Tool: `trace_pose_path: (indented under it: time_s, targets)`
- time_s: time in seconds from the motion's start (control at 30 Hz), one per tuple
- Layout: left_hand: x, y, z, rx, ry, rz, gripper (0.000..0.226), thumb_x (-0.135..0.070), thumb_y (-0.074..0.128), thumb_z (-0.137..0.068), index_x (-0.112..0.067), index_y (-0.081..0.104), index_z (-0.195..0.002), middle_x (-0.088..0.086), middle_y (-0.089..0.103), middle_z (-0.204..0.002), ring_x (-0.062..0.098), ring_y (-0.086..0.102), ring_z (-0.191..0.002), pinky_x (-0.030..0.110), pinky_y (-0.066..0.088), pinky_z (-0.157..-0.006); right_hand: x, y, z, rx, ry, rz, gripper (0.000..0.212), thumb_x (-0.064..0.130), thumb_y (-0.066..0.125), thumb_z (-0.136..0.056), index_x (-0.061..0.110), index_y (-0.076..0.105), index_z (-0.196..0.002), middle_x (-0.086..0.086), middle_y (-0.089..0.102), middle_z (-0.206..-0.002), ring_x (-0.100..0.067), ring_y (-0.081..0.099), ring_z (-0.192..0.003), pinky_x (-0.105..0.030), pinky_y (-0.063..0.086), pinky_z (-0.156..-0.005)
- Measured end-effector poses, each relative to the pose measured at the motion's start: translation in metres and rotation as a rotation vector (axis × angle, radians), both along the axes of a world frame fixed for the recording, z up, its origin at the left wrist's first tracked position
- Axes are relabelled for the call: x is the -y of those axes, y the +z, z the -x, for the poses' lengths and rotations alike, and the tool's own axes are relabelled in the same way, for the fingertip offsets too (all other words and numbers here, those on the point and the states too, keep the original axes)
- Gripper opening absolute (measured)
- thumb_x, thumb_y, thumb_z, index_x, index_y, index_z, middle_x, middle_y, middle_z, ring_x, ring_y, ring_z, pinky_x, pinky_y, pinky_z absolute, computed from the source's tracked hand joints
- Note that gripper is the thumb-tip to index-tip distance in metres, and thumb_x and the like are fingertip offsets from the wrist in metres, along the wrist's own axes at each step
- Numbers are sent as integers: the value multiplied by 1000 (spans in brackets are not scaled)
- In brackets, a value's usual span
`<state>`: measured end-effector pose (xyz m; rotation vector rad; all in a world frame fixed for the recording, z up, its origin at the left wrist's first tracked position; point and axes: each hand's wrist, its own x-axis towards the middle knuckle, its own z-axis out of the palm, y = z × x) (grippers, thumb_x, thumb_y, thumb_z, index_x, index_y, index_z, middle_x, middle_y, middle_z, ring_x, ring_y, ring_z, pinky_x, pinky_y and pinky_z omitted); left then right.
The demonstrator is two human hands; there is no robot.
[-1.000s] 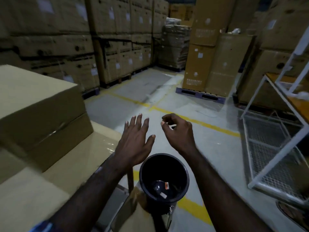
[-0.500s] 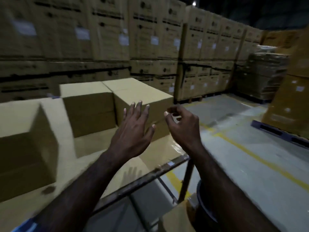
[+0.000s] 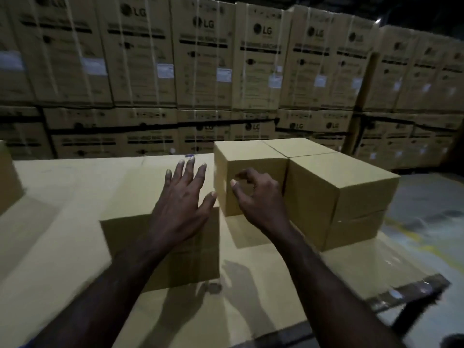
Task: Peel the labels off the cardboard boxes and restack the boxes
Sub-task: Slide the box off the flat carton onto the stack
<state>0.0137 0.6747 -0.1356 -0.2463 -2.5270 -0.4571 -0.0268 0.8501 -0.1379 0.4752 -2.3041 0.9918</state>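
Both hands reach out over a spread of plain cardboard boxes. The left hand (image 3: 183,204) is held flat with fingers straight and spread, above the wide low box (image 3: 75,197) at left. The right hand (image 3: 258,197) has its fingers loosely curled and apart, holding nothing, in front of the near face of the small upper box (image 3: 251,156); motion blur makes contact hard to judge. A taller box (image 3: 351,197) stands touching it on the right. Far behind, a wall of printed cartons (image 3: 226,59) carries white labels (image 3: 224,74).
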Motion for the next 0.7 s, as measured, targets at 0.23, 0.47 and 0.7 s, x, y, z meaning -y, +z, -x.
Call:
trace_pose_path:
  time_s: [0.23,0.47,0.7]
  targets:
    - [113,-22,23,130,123,15,78,-62,19,-87,-24,14,-154,4,2,-162,22,-4,-150,41,-5,-119,90,-24,28,153,-40,-73,36,52,54,-92,30,59,-120,-6,58,-116,-16,58,-97,-39,57,-79]
    - [172,-52,35,334,242,38,70,-64,23,-94,-26,22,-153,10,3,-162,28,0,-149,50,3,-118,116,-48,39,240,-119,-159,44,51,52,-94,22,56,-127,-5,51,-140,-24,44,-128,-40,47,-92]
    - [174,-54,42,388,180,-316,71,-61,47,-90,-24,33,-150,7,8,-162,31,22,-145,47,28,-112,120,-55,47,252,-173,-31,48,52,58,-89,19,56,-124,-3,61,-128,-21,60,-110,-40,56,-85]
